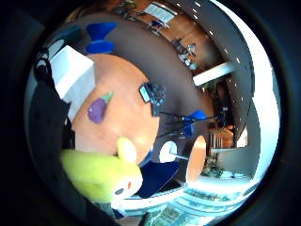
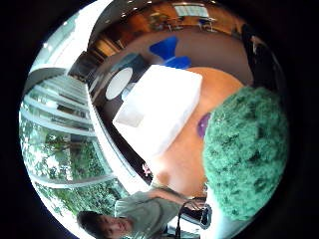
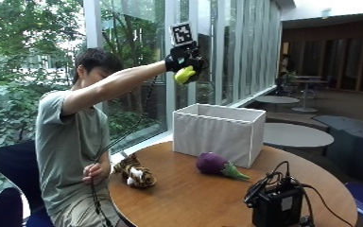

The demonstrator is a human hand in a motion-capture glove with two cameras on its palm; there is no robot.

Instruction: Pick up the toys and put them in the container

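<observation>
I see the black-gloved right hand (image 3: 185, 64) raised high above the white fabric box container (image 3: 218, 133), fingers curled round a yellow-green plush toy (image 3: 184, 74). On the round wooden table (image 3: 187, 194) a purple plush eggplant (image 3: 216, 165) lies just beside the container, and a striped plush tiger (image 3: 134, 174) rests near the person.

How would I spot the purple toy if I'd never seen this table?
Find the round wooden table and the white fabric box on it. The purple plush eggplant lies in front of that box; unlike the striped tiger plush nearer the person, it has a green stem.
</observation>
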